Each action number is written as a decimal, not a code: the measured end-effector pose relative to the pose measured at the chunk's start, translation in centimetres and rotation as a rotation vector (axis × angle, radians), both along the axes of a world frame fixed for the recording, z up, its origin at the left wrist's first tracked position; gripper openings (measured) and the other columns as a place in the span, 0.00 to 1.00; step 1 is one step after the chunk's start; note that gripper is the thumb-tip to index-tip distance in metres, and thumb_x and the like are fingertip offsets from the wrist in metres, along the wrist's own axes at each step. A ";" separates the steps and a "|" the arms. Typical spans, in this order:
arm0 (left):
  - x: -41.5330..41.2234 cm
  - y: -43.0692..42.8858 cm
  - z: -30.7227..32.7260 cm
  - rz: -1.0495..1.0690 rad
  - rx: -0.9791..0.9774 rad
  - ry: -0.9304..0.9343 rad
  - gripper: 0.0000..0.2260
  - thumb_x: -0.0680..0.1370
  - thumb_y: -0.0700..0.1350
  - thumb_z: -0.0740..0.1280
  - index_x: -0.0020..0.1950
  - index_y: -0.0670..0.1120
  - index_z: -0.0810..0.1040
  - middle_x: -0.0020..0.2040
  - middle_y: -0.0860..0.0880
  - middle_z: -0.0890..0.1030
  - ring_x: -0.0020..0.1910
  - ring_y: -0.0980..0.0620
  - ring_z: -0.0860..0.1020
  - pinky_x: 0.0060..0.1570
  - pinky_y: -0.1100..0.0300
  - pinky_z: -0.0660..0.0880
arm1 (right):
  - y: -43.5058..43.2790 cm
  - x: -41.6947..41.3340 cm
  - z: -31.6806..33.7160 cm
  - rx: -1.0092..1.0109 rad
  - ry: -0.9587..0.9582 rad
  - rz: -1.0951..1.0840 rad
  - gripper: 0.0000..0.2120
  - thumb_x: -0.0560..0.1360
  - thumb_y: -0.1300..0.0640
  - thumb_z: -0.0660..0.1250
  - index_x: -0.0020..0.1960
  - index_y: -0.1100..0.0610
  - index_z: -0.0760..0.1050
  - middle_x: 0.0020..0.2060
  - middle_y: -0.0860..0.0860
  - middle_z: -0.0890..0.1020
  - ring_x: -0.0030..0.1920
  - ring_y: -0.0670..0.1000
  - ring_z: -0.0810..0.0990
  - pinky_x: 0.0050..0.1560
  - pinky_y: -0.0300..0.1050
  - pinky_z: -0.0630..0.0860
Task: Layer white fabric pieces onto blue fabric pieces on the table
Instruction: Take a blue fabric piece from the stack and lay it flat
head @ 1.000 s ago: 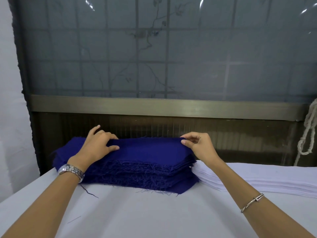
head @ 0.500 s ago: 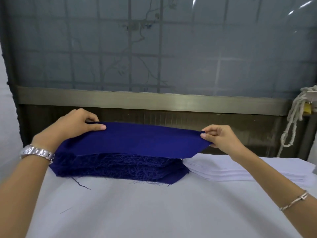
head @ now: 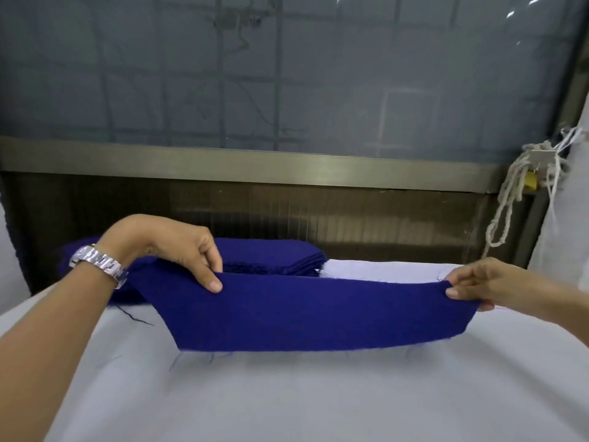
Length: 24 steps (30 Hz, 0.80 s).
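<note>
The left hand (head: 178, 250) pinches the top edge of a blue piece (head: 312, 314) near its left end, thumb on the near face and fingers behind. The right hand (head: 478, 282) pinches the same edge at the right corner. Both grasps are closed on the cloth, and it hangs as a wide band stretched between them, above the middle of the tabletop (head: 287, 403). Its lower edge is close to the surface; whether it touches cannot be told.

Behind the left hand, the blue stack (head: 271, 255) sits at the far left edge of the tabletop. The white stack (head: 382, 271) lies just beside it on the right, mostly hidden by the held piece. A watch (head: 98, 261) is on the left wrist, and a knotted rope (head: 513, 199) hangs by the window frame at the far right.

The step in hand looks like laying this blue piece down as a base for a white one. To do it well:
- Hold the top edge level and lightly taut, so no sag or fold forms.
- Let the lower edge meet the tabletop first, parallel to the near edge.
- Then roll the rest flat away from the body.
- Let go only once the piece lies flat; loose threads on the cut edges may snag or drag.
</note>
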<state>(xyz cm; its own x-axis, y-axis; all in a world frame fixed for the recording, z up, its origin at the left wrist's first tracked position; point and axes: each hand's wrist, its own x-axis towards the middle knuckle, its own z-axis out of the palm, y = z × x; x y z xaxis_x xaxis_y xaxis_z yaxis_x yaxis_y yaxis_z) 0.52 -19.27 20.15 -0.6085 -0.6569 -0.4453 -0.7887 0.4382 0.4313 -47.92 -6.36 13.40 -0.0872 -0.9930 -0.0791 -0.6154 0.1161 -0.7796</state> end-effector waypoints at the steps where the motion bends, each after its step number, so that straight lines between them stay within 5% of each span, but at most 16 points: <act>1: -0.6 0.1 -0.5 -0.010 0.028 -0.037 0.06 0.75 0.50 0.73 0.49 0.50 0.86 0.51 0.49 0.86 0.53 0.50 0.84 0.56 0.56 0.79 | 0.5 -0.5 -0.3 0.035 -0.002 0.006 0.09 0.70 0.57 0.74 0.46 0.61 0.84 0.42 0.55 0.87 0.38 0.47 0.84 0.32 0.36 0.76; 10: -4.1 0.9 -3.6 -0.015 0.153 -0.285 0.02 0.75 0.48 0.74 0.44 0.52 0.86 0.47 0.51 0.86 0.53 0.49 0.83 0.62 0.47 0.77 | 2.2 -2.0 -2.6 0.301 0.175 0.206 0.06 0.77 0.55 0.71 0.46 0.57 0.84 0.43 0.57 0.83 0.40 0.53 0.73 0.34 0.37 0.70; 17: -6.0 1.3 -5.4 0.021 0.057 -0.416 0.11 0.75 0.53 0.73 0.52 0.49 0.84 0.44 0.55 0.84 0.46 0.54 0.83 0.36 0.65 0.79 | 2.4 -2.6 -3.4 0.325 0.223 0.236 0.05 0.79 0.57 0.70 0.46 0.57 0.83 0.41 0.56 0.82 0.39 0.55 0.71 0.33 0.36 0.69; 21: -6.2 1.6 -5.7 0.070 0.031 -0.410 0.17 0.74 0.54 0.75 0.57 0.45 0.84 0.43 0.55 0.84 0.45 0.53 0.83 0.35 0.65 0.79 | 2.4 -3.1 -3.6 0.328 0.242 0.192 0.05 0.78 0.57 0.71 0.47 0.58 0.83 0.44 0.60 0.84 0.39 0.53 0.73 0.32 0.35 0.68; 24: -6.4 1.5 -6.1 0.090 0.005 -0.413 0.17 0.72 0.56 0.75 0.55 0.47 0.85 0.44 0.55 0.83 0.51 0.49 0.83 0.38 0.64 0.79 | 2.5 -3.3 -3.6 0.340 0.274 0.162 0.05 0.78 0.55 0.72 0.48 0.57 0.82 0.41 0.53 0.85 0.38 0.47 0.75 0.32 0.35 0.69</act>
